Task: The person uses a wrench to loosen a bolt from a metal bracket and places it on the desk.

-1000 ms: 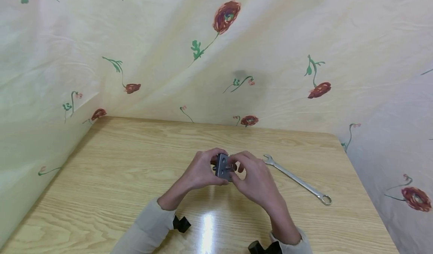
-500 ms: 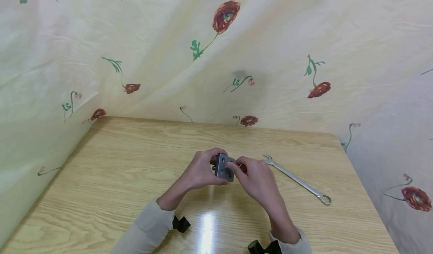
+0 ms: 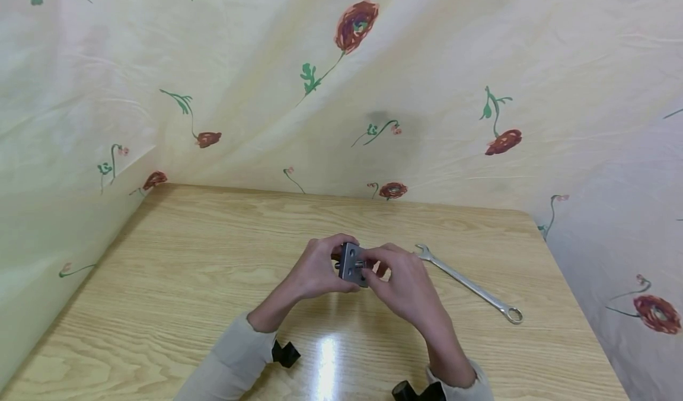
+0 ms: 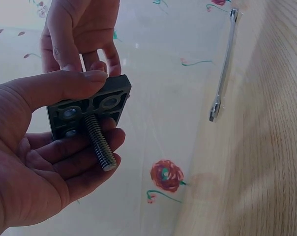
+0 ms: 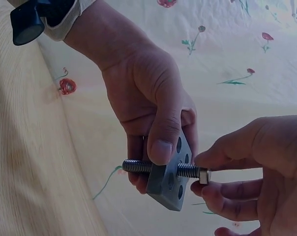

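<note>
My left hand [image 3: 322, 269] grips a grey square plate [image 5: 164, 189] with several holes, its thumb on one side and its fingers on the other. A threaded bolt [image 5: 188, 170] runs through the plate's middle. In the left wrist view, the long threaded end of the bolt [image 4: 100, 142] sticks out from the ribbed side of the plate [image 4: 121, 86]. On the opposite side, my right hand [image 3: 404, 280] pinches the bolt's hex head between thumb and fingers. A stretch of thread shows between head and plate. Both hands hold these pieces above the table.
A combination wrench [image 3: 469, 283] lies at a slant on the wooden table [image 3: 203, 247], right of my right hand. Flower-printed cloth [image 3: 256, 92] hangs behind the table and along both sides. Dark wrist mounts [image 3: 286, 354] sit at the cuffs.
My right thumb and fingers turn at the bolt head: half a second ago the thumb lay across the plate's face, now it is back at the head. My left hand stays put.
</note>
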Demonstrator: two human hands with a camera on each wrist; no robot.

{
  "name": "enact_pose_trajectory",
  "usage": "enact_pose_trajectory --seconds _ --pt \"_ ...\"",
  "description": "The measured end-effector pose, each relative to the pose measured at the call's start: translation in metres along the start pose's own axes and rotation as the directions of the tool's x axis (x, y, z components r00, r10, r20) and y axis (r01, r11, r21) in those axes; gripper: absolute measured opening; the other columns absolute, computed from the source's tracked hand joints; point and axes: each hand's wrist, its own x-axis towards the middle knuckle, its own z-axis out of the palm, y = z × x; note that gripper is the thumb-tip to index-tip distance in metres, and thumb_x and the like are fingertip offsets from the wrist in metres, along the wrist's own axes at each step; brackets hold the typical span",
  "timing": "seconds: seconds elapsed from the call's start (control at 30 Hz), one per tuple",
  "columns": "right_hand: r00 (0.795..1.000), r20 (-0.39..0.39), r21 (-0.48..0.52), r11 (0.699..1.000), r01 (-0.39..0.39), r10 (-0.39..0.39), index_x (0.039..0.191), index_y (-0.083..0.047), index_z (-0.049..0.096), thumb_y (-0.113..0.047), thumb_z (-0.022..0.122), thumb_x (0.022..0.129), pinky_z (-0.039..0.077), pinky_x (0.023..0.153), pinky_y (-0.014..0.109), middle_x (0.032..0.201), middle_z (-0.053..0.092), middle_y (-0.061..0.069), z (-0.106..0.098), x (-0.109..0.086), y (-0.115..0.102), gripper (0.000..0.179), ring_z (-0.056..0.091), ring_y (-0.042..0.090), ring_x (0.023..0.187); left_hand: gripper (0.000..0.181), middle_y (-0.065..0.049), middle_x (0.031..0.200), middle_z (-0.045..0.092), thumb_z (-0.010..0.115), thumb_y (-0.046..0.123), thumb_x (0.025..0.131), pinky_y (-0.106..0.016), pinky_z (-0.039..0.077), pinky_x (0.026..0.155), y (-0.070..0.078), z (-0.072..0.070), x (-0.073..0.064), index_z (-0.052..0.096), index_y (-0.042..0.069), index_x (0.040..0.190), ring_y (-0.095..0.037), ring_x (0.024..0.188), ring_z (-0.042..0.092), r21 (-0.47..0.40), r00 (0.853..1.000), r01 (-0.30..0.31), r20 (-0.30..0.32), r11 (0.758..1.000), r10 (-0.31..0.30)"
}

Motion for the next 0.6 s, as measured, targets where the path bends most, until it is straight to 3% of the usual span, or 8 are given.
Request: enact_pose_trajectory --seconds 0.23,0.33,0.5,0.6 --pt "0.999 -0.027 0.005 1.000 0.025 -0.025 0.089 -0.014 0.074 -0.002 0.071 0.077 0.045 0.063 0.020 0.094 0.070 0.002 0.0011 -0.0001 -0.0037 0.018 0.059 0.007 0.075 0.060 -0.010 0.104 0.073 0.087 0.007 0.064 -0.024 0.055 0.078 0.0010 -0.0002 -0.0003 0.060 0.007 0.117 -0.020 0.093 0.072 -0.003 1.000 0.005 0.007 1.000 -0.005" --pt "0.999 -0.024 0.005 1.000 0.029 -0.029 0.095 -0.014 0.073 -0.004 0.071 0.078 0.044 0.064 0.020 0.097 0.070 0.001 0.0006 -0.0007 -0.0033 0.020 0.059 0.008 0.076 0.060 -0.010 0.104 0.073 0.087 0.007 0.063 -0.024 0.055 0.078 0.0010 -0.0001 -0.0002 0.061 0.007 0.117 -0.020 0.093 0.072 -0.001 1.000 0.002 0.004 1.000 -0.002" --pt "0.998 0.021 0.010 0.998 -0.056 0.056 0.114 -0.018 0.066 -0.028 0.072 0.086 0.045 0.065 0.022 0.101 0.068 -0.001 -0.0026 -0.0015 -0.0018 0.031 0.060 0.011 0.081 0.060 -0.010 0.104 0.073 0.088 0.007 0.063 -0.023 0.056 0.077 0.0007 -0.0001 0.0000 0.061 0.008 0.117 -0.020 0.092 0.072 -0.003 1.000 0.004 -0.006 1.000 -0.004" --pt "0.988 0.059 0.008 0.990 -0.141 0.140 0.113 -0.017 0.066 -0.042 0.064 0.090 0.045 0.062 0.024 0.093 0.069 -0.001 -0.0026 -0.0003 -0.0007 0.034 0.059 0.010 0.074 0.061 -0.011 0.105 0.072 0.088 0.007 0.063 -0.024 0.056 0.076 0.0006 -0.0001 -0.0002 0.060 0.007 0.117 -0.020 0.092 0.071 -0.003 1.000 0.003 -0.008 1.000 -0.003"
